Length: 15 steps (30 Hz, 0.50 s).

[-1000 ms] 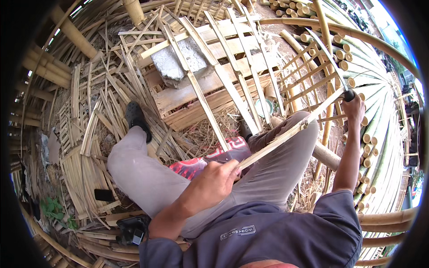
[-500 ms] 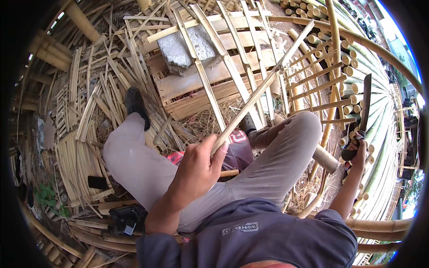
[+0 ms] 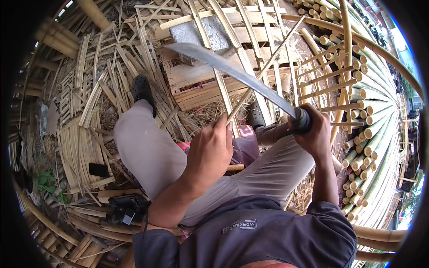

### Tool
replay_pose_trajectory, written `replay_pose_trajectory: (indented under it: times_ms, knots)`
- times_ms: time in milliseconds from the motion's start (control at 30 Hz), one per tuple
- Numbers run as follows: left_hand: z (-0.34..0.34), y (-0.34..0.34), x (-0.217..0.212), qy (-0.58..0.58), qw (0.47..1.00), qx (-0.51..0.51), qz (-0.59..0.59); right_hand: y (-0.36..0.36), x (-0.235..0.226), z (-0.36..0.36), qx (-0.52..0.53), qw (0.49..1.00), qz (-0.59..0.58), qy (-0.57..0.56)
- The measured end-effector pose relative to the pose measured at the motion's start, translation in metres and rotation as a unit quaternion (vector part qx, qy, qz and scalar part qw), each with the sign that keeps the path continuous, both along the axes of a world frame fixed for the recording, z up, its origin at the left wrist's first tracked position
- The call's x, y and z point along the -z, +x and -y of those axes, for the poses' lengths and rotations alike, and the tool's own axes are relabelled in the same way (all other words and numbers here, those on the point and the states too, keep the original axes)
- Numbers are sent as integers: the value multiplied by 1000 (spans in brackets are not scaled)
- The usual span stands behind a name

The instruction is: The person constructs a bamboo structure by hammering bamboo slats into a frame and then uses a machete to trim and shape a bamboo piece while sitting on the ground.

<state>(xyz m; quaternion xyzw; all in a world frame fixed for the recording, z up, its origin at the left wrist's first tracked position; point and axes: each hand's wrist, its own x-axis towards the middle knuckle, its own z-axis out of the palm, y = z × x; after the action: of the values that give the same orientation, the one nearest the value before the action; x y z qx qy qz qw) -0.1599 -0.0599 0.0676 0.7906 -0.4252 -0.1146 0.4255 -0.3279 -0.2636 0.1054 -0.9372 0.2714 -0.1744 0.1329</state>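
Bamboo covers the ground all round me: split pale slats (image 3: 89,102) lie loose in heaps, round culms (image 3: 375,129) are stacked on my right with cut ends showing, and a rough wooden pallet (image 3: 210,80) sits ahead of my knees. Seated, I close my left hand (image 3: 210,149) around a thin flat bamboo strip (image 3: 263,71), angled up and away. My right hand (image 3: 313,131) grips the dark handle of a long grey steel blade (image 3: 228,71), which crosses the strip.

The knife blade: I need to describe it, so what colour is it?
Dull grey metal; the knife blade shows in the head view.
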Motion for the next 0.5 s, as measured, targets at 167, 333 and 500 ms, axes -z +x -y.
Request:
replay_pose_trajectory:
  times_ms: [167, 333, 500]
  knots:
    - [0, 1, -1, 57, 997, -28, 39, 50, -4, -25, -44, 996, -64, 39]
    - [-5, 11, -4, 34, 997, -43, 49, 59, -3, -21, -39, 998, -48, -29]
    - [-10, 12, -6, 0, 998, -48, 30, 59, 2, 9, 53, 992, -25, -109]
